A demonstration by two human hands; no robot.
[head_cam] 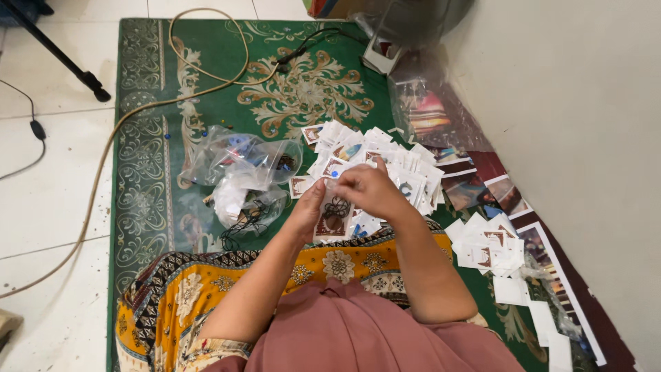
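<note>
Fingers [344, 180] of the right hand [372, 191] are pinched on a small card [334, 217] propped by the left hand [308, 210]; fastening seems underway, so steady support is judged needed.

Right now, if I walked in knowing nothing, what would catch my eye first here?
First, the two hands in the middle: the left hand and right hand share a grip on a small card with a dark cord looped on it. Just beyond them a heap of white cards spreads over the ornate green rug. To the left lie clear plastic bags, and a smaller pile of cards sits to the right near the wall.
</note>
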